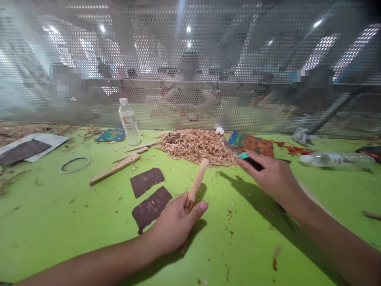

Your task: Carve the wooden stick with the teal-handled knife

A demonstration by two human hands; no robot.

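Note:
My left hand [175, 222] is closed around the lower part of a wooden stick [198, 180], whose pale, stripped end points up and away from me. Over to the right, my right hand [268, 172] grips a utility knife [248, 160] with a green and black handle. Its blade [232, 148] points left, toward a heap of wood shavings [196, 145]. Blade and stick are apart. Two pieces of dark brown sandpaper [151, 206] lie just left of my left hand, the nearer one partly behind it.
A water bottle [129, 123] stands at the back, and another bottle [336, 160] lies on its side at right. Wood pieces [114, 169] and a tape ring [75, 164] lie left on the green table [98, 226]. A perforated metal screen [166, 95] borders the far edge.

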